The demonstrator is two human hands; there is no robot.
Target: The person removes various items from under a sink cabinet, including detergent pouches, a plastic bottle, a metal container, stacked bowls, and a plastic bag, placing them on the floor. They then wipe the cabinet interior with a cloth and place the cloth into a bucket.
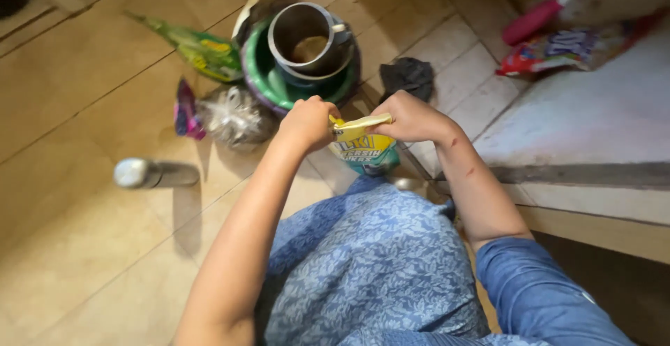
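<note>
Your left hand (307,121) and right hand (412,117) each keep a closed grip on the top edge of one yellow-and-teal pouch (364,147), held above your lap. Just beyond it, one steel pot (305,37) sits in stacked green basins (269,81), flanked by one clear plastic bag (236,117) and one dark cloth (407,76). One steel bottle (155,173) lies apart on the tiled floor (77,248).

Both forearms extend forward and converge at centre, bare below rolled blue sleeves. Left hand (308,121) is fisted, knuckles up, grip closed. Right hand (412,117) likewise clenched, wrist bent inward, red marks along its forearm.
</note>
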